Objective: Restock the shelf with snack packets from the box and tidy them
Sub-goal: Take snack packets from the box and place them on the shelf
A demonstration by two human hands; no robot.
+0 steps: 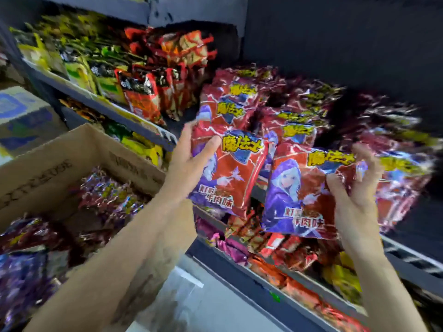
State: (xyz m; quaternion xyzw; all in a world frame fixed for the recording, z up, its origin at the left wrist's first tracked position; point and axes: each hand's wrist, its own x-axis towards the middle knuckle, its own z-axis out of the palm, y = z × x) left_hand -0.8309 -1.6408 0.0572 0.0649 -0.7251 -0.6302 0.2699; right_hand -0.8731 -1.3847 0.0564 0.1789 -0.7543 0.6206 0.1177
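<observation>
Rows of red snack packets with a purple-hooded figure stand on the dark shelf (412, 256) in front of me. My left hand (191, 159) grips the left edge of the front packet of the left row (233, 168), thumb on its face. My right hand (357, 185) pinches the right edge of the front packet of the neighbouring row (294, 195) with curled fingers. More of the same packets (393, 164) stand blurred to the right. A cardboard box (72, 149) at the lower left holds several purple and red packets (105, 195).
Green, yellow and red packets (143, 92) fill the upper shelf at the left. A lower shelf (275, 283) carries red, purple and yellow packets. A white and blue carton (21, 116) sits behind the box. Grey floor shows below between my arms.
</observation>
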